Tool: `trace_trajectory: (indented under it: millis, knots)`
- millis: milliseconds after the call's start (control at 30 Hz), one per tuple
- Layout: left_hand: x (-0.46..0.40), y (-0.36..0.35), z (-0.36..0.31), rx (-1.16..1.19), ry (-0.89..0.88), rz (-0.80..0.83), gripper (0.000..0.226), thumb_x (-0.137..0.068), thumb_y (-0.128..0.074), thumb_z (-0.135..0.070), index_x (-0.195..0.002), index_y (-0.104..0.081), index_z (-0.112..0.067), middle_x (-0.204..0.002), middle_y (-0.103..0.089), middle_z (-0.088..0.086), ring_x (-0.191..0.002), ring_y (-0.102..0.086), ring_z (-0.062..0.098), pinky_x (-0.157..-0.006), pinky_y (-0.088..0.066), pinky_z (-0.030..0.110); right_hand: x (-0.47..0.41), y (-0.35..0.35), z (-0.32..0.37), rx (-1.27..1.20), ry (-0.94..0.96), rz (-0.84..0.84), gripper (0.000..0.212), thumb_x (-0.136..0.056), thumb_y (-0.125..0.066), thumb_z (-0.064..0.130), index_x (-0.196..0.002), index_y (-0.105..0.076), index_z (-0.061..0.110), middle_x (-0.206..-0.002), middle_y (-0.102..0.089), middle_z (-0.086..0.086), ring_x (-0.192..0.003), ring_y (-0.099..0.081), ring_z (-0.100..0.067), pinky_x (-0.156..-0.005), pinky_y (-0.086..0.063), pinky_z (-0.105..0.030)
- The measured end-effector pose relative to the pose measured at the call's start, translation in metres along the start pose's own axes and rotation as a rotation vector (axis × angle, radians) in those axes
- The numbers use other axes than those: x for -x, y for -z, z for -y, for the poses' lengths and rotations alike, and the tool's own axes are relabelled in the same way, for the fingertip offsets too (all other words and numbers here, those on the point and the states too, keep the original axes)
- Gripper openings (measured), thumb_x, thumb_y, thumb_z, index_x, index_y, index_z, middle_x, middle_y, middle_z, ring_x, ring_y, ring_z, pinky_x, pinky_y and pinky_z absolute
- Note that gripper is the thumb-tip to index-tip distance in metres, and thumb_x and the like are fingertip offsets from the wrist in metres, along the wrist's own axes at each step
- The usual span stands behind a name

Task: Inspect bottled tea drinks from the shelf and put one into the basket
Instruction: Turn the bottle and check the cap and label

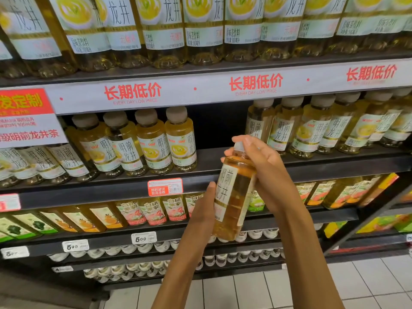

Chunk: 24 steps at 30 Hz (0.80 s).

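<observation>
Head view faces close shelves (200, 166), angled down to the floor (334, 282).

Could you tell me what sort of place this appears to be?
Most likely a supermarket drinks aisle: stocked shelves of bottled tea, price tags on the shelf edges, and a low-price banner.

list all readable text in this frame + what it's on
"长期低价 / EVERY DAY LOW PRICE": shelf-edge strip
"明前龙井": held bottle, gripped by both hands
"白桃茉莉": lower-shelf bottles
"龙井": top-shelf bottles
"600": white price tag
"明前龙井茶": red-and-white sign
Red tag: too small to read
</observation>
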<state>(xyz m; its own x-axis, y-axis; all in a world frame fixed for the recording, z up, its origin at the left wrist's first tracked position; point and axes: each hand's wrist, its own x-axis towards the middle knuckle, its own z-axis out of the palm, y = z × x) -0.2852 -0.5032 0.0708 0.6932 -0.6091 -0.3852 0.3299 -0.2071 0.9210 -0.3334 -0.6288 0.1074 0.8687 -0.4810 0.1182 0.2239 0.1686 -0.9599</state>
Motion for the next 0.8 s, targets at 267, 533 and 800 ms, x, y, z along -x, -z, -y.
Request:
trace_trajectory:
  millis: [267, 533, 800]
  knots:
    - [0.01, 0.006, 0.015, 0.228, 0.105, 0.445, 0.073, -0.087, -0.027, -0.062, -0.122, -0.057, -0.006, -0.085, -0.069, 0.024, -0.071, -0.068, 0.033, -0.063, -0.057, 0.038, -0.005, 0.006, -0.007, -0.287, -0.073, 0.018, 0.02, -0.093, -0.052, 0.029, -0.094, -0.059, 0.01, -0.077, -0.061, -0.005, -0.076, -0.066, -0.021, -0.072, -0.056, -0.032]
    - [0.019, 0.005, 0.0, -0.074, -0.02, 0.203, 0.053, -0.099, -0.022, -0.048, -0.117, -0.058, -0.015, -0.128, -0.059, 0.019, -0.119, -0.056, 0.034, -0.106, -0.04, 0.047, -0.006, 0.006, 0.006, -0.056, 0.045, -0.04, 0.017, -0.09, -0.058, 0.029, -0.097, -0.062, 0.013, -0.079, -0.065, -0.002, -0.078, -0.068, -0.018, -0.064, -0.057, -0.027]
    - [0.006, 0.01, 0.019, 0.203, -0.094, 0.319, 0.068, -0.086, -0.033, -0.069, -0.12, -0.06, -0.017, -0.086, -0.071, 0.017, -0.071, -0.069, 0.027, -0.057, -0.054, 0.032, -0.005, 0.007, -0.003, -0.232, -0.063, 0.078, 0.041, -0.084, -0.055, 0.038, -0.117, -0.057, 0.014, -0.098, -0.072, -0.006, -0.098, -0.069, -0.027, -0.08, -0.058, -0.038]
